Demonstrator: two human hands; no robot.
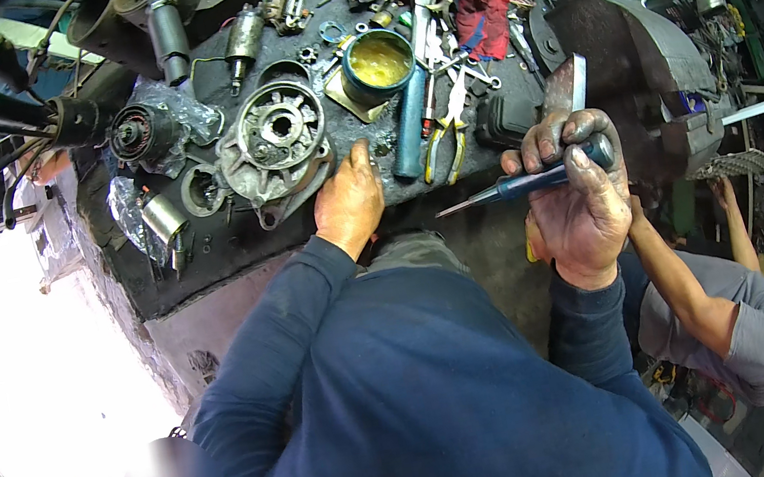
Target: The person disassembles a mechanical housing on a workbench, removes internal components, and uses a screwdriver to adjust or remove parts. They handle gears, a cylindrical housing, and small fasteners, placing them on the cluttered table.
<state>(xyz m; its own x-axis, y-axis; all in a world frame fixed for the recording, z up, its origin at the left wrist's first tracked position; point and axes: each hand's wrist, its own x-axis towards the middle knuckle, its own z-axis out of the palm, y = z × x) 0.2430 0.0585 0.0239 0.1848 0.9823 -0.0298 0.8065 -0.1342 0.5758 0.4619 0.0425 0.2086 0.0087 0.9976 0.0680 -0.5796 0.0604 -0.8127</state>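
My right hand [580, 197] grips a blue-handled screwdriver [533, 183], its tip pointing left over the bench edge. A flat metal bar [567, 79] rises behind its fingers; I cannot tell whether they hold it. My left hand [346, 202] is closed beside a cast metal housing [252, 174], fingers curled down; what they hold, if anything, is hidden. Around it are an open tin of yellow grease [379, 59], a blue hammer handle [411, 134], yellow-handled pliers [448, 148] and a coiled rotor part [135, 133].
The dark bench [176, 291] carries wrenches, cylindrical motor parts [245, 35], a red rag [482, 18] and plastic bags. A large vise-like dark metal body [625, 70] stands right. A co-worker in grey [714, 316] bends at lower right. Pipework [13, 117] fills upper left.
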